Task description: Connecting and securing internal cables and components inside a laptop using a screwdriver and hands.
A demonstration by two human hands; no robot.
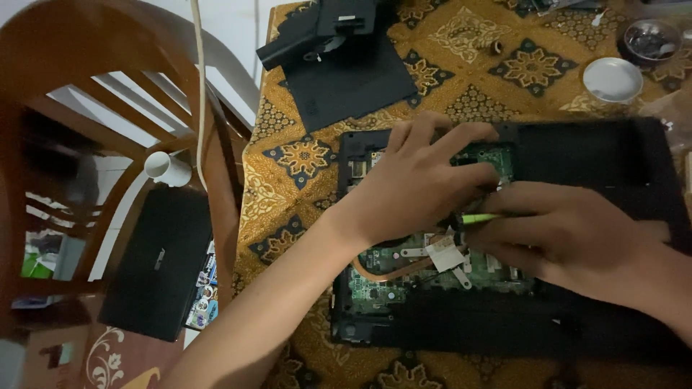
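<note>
Right hand (569,238) pinches green tool (479,217) over laptop (605,158).

Left hand (414,180) reaching in from seven o'clock, palm down, fingers spread and pressing flat. Right hand (569,238) entering from four o'clock, fingers curled and pinched together, knuckles toward nine o'clock.

Laptop shell (613,155): I see matt black plastic.
Circuit board (393,277): green, slightly glossy, with a copper-coloured metal pipe (382,274).
Tool (479,218): smooth yellow-green plastic, from what I see of it.
Table cover (461,43): patterned gold-brown cloth.
Chair (86,43): polished wood, glossy.
Lid (613,79): pale, smooth, faintly shiny.
</note>
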